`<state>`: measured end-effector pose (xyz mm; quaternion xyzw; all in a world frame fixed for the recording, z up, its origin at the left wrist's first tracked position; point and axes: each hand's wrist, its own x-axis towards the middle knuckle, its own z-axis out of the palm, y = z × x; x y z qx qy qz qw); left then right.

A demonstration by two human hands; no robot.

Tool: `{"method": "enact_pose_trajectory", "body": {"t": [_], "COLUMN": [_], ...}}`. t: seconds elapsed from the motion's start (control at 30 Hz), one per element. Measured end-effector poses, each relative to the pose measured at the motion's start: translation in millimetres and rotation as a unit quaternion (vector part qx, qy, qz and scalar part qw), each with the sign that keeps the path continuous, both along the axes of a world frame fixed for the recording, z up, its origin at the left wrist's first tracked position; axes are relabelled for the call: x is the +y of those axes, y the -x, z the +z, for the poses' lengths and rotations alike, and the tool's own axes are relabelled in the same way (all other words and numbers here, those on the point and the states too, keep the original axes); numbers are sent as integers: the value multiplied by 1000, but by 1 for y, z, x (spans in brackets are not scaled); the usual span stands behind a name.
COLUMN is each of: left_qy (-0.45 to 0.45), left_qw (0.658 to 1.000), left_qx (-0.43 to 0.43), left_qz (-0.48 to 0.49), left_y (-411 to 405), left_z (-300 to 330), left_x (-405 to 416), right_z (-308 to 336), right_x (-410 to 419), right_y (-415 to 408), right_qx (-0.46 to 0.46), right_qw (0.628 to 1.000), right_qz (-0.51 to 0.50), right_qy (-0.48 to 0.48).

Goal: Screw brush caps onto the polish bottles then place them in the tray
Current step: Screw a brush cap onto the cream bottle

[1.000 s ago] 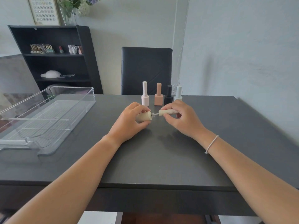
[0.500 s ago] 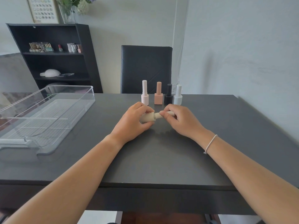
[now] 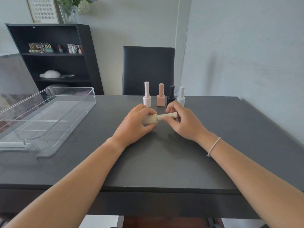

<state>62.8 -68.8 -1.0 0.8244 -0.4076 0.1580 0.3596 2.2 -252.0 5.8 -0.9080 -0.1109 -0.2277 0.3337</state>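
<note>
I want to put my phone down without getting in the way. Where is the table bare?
Bare: the near half of the table between the forearms, and the right side beyond the right hand. Crowded: the four standing bottles at the far edge, and the clear tray on the left.

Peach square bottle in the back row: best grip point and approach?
Grip the peach bottle's square base across its flat side faces, coming from above and in front. It stands upright and capped, with the pink bottle and black bottle close on either side, so side access looks tight.
</note>
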Motion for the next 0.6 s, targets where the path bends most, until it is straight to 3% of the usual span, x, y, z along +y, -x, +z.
{"method": "enact_pose_trajectory", "body": {"t": [0.47, 0.6], "left_qy": [2, 5], "left_qw": [1000, 1000], "left_qx": [0, -2], "left_qz": [5, 12], "left_y": [-1, -3], "left_z": [-1, -1], "left_x": [0, 1], "right_z": [2, 2], "right_x": [-2, -1], "right_y": [0, 2], "right_qx": [1, -9], "right_qw": [999, 999], "right_qz": [-52, -28], "right_qy": [0, 17]}}
